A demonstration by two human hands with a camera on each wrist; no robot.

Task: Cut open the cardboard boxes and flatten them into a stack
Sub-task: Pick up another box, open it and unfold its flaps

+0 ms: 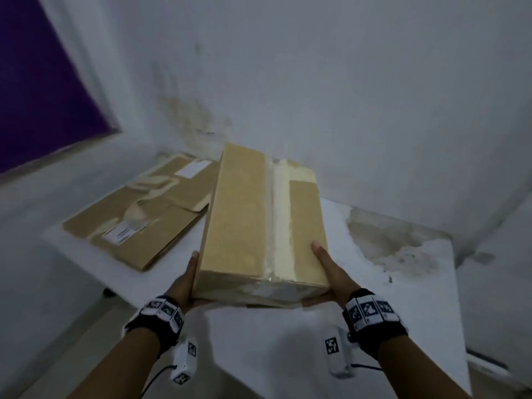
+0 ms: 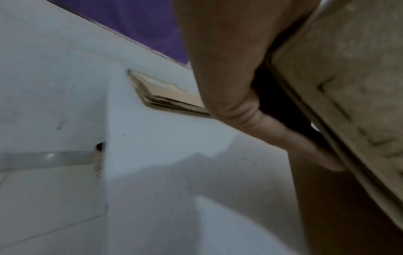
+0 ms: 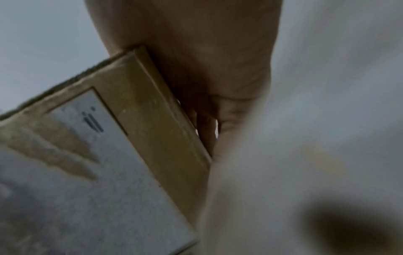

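White table [image 1: 288, 341] bearing flattened cardboard [image 1: 138, 214] stands by a stained wall [image 1: 316, 82].

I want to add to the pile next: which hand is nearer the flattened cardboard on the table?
Left. The left hand carries the left side of the sealed box, just right of the flattened cardboard; the right hand is across the box, farther away.

Light: dim, cool, grey-blue throughout; its source is out of sight.
Shadows: soft, blurry-edged patches on the tabletop [image 1: 403, 312] below the box [image 1: 244, 220].
Glare: faint sheen along the tape [image 1: 280, 220].
Head view: motion-smeared, with straight lines bowed towards the edges.
Left wrist view: left hand [image 2: 229, 69] close and soft; flattened cardboard [image 2: 165, 96] sharper.
Right wrist view: the most blurred; right hand [image 3: 207, 60] hazy, with a dark blot at lower right.
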